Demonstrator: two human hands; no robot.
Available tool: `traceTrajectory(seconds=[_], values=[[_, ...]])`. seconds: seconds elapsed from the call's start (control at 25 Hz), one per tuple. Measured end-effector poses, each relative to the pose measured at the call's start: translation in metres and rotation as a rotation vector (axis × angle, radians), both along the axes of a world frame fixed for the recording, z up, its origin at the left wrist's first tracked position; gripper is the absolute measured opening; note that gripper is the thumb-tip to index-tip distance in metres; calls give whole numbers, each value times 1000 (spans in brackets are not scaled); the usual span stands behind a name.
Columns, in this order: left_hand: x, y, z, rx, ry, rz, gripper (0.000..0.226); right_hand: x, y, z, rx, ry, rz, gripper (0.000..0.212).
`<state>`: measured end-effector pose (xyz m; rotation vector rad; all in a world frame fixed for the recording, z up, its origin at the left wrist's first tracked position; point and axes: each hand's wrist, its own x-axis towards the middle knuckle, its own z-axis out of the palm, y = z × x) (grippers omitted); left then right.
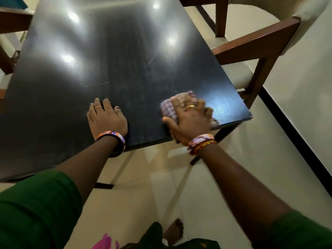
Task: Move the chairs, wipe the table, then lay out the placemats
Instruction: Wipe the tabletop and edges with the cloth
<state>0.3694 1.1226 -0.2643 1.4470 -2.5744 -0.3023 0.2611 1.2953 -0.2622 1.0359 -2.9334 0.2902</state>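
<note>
Head view looks down on a dark, glossy worktop (125, 60) that carries ceiling-light reflections and faint streaks along its grain. The right hand (190, 121) presses a checked purple-and-white cloth (170, 108) flat against the worktop near its near right corner, the fingers (201, 106) curled over the cloth and clamped on it, the thumb hooked along its near edge; hand and cloth are motion-blurred. A gold ring shows on one finger, and patterned and gold bangles (201, 142) circle the wrist. The left hand (106, 117) lies palm-down on the worktop close to the near edge, well to the left of the cloth, its fingers (98, 105) spread apart and flat, holding nothing; it wears a thin ring and a broad patterned bangle (115, 139). Green sleeves (36, 209) cover both upper forearms. A wooden-armed chair (256, 49) with a pale cushion stands beside the right edge of the worktop, its arm close to the edge. Part of another chair (12, 20) shows at the far left. Pale floor tiles (143, 194) lie below, with a bare foot (174, 230) visible.
</note>
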Motion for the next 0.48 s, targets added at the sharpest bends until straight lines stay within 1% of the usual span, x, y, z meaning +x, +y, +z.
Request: traceTrajectory(seconds=[0.08, 0.12, 0.16, 0.2, 0.24, 0.36, 0.44, 0.48], values=[[3, -1, 0, 4, 12, -4, 48, 43, -35, 0, 16, -32, 247, 67], [3, -1, 0, 4, 20, -6, 48, 46, -41, 0, 21, -42, 311, 63], [4, -1, 0, 4, 27, -7, 47, 33, -39, 1, 31, -50, 326, 61], [4, -1, 0, 5, 32, -5, 47, 11, -31, 2, 32, -44, 272, 60], [5, -1, -1, 6, 33, -3, 47, -16, -18, 1, 29, -30, 165, 59], [4, 0, -1, 0, 29, 4, 47, -95, 39, 8, 77, -69, -233, 58], [3, 1, -1, -2, 24, 15, 47, -106, 54, 15, 66, -117, -412, 59], [3, 1, -1, 2, 25, 14, 47, -99, 47, 16, 54, -120, -440, 59]])
